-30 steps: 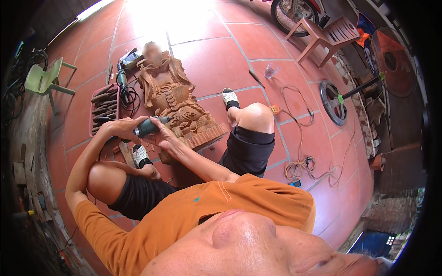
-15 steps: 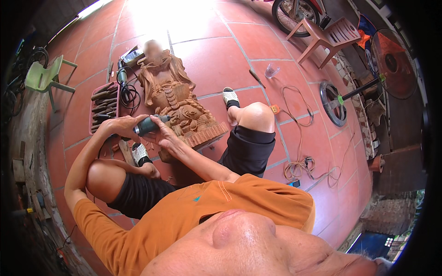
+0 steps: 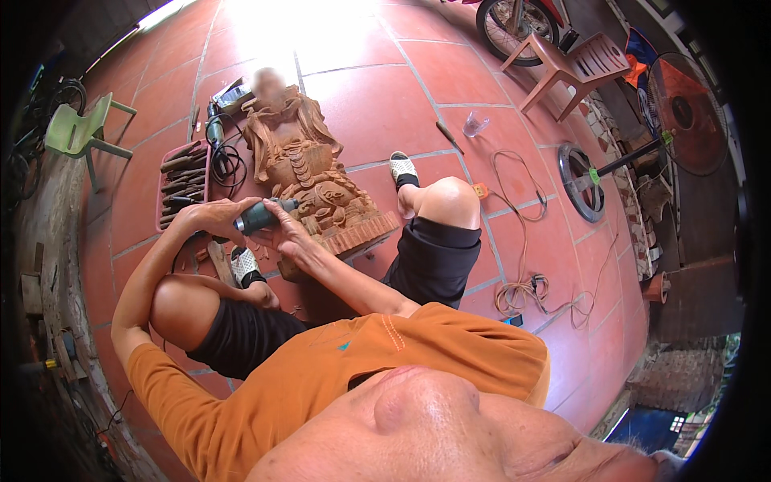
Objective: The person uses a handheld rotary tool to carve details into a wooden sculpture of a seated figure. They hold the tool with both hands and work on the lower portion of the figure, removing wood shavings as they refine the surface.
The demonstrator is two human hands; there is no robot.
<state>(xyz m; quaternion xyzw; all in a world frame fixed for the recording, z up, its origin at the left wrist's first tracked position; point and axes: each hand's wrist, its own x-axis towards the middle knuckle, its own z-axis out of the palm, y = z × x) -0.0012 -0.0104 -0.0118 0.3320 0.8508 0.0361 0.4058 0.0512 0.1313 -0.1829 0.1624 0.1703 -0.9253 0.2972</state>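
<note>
A carved brown wooden statue (image 3: 299, 157) lies on the floor, its base toward me and its head at the far end. Both my hands are wrapped round a dark green die grinder (image 3: 259, 218) at the statue's near left side. My left hand (image 3: 213, 217) grips its rear end. My right hand (image 3: 287, 234) closes round the front part, thumb on top. The tool's narrow nose points right, at the carved lower part of the figure; whether its bit touches the wood I cannot tell.
Left of the statue sit a pink tray (image 3: 164, 189) of chisels and a second power tool (image 3: 214, 128) with a black cord. On the right are a loose chisel (image 3: 450, 137), a clear cup (image 3: 474, 124), an orange extension cord (image 3: 524, 241), a standing fan (image 3: 614, 163) and a pink chair (image 3: 569, 68).
The grinder and both hands have shifted very slightly; my grip is the same. The statue keeps its place between my feet.
</note>
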